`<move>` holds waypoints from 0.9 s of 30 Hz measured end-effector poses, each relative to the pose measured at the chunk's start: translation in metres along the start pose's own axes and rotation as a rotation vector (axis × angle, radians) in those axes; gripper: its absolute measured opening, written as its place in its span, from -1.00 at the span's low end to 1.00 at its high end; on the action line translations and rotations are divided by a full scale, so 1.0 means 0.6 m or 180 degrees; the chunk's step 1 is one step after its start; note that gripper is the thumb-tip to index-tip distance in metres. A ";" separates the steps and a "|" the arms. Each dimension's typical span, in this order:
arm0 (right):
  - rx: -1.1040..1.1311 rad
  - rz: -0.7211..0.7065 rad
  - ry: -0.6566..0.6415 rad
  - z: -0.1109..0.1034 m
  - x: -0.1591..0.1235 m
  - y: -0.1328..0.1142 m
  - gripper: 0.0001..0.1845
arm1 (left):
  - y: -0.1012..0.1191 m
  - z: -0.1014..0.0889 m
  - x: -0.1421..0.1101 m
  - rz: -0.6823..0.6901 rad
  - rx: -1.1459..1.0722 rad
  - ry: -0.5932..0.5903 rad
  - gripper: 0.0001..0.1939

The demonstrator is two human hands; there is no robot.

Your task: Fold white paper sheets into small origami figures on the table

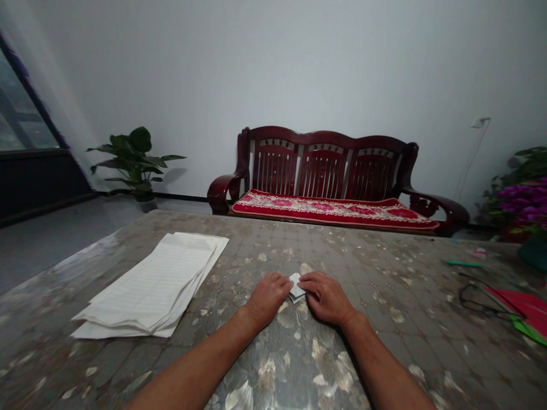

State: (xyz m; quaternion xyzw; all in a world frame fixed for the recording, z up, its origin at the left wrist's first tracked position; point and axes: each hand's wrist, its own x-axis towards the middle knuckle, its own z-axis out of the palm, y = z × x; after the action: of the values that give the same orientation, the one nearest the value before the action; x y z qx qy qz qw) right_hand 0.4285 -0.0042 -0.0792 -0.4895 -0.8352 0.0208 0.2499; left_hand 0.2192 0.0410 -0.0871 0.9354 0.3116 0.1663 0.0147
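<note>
Okay, left hand (270, 297) and right hand (328, 297) pinching small folded white paper (296, 286) at the surface (448, 341).
From my remote view, I see the hands gripping it at its 9 and 3 o'clock edges. Out from it: white paper stack (158, 282) at 9 o'clock, green stick (464, 263) and dark-framed eyeglasses (475, 296) at 3, glasses overlapping a red sheet (527, 308). I've got a dark-red wooden sofa (323, 152) at 12, leafy plant (134, 162) around 10.

- The wall (320, 68) is pale and plain.
- Before it stands a dark-red wooden sofa (322, 168) with a flowered cover (325, 208).
- At the left there is a window (23, 111), and grey floor (51, 230).
</note>
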 end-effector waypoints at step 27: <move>0.0117 0.0202 0.0148 0.015 0.002 0.004 -0.79 | 0.033 0.009 -0.014 -0.0269 -0.0343 0.0200 -0.87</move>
State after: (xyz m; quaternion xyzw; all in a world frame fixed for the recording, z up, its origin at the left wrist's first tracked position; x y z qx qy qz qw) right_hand 0.4264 -0.0001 -0.0872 -0.5114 -0.8127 0.0326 0.2775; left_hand 0.2260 0.0207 -0.0922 0.9136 0.3417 0.2114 0.0623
